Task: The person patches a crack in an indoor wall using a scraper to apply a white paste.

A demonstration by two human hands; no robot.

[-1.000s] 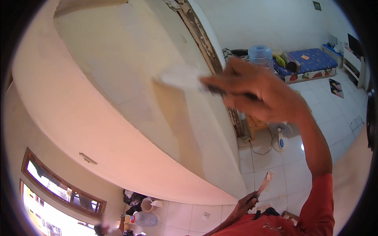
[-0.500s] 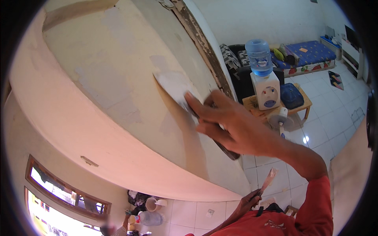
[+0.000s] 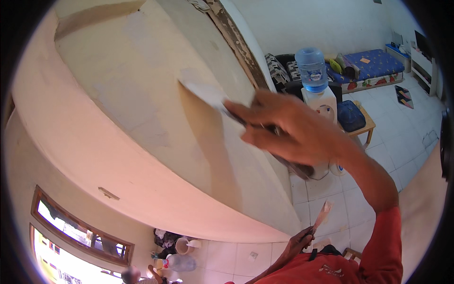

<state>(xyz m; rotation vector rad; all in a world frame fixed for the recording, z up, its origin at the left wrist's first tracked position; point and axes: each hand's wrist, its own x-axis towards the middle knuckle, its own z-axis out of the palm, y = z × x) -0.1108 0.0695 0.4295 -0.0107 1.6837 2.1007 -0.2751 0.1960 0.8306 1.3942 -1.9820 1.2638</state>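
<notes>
We noted the right hand clenched on a putty knife — blade flat against the cream wall, long axis running up-left from the grip — while the left hand, low, gripped a smaller scraper.

Wall blocks ahead (door frame right)

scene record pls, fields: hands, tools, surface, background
right hand: raised, gripping a putty knife, blade flat against the wall
left hand: low near the chest, holding a second scraper, blade up, off the wall
surface: cream wall with paler filler patches
background: water dispenser with blue bottle, blue mattress, white tiled floor, window at lower left
</notes>
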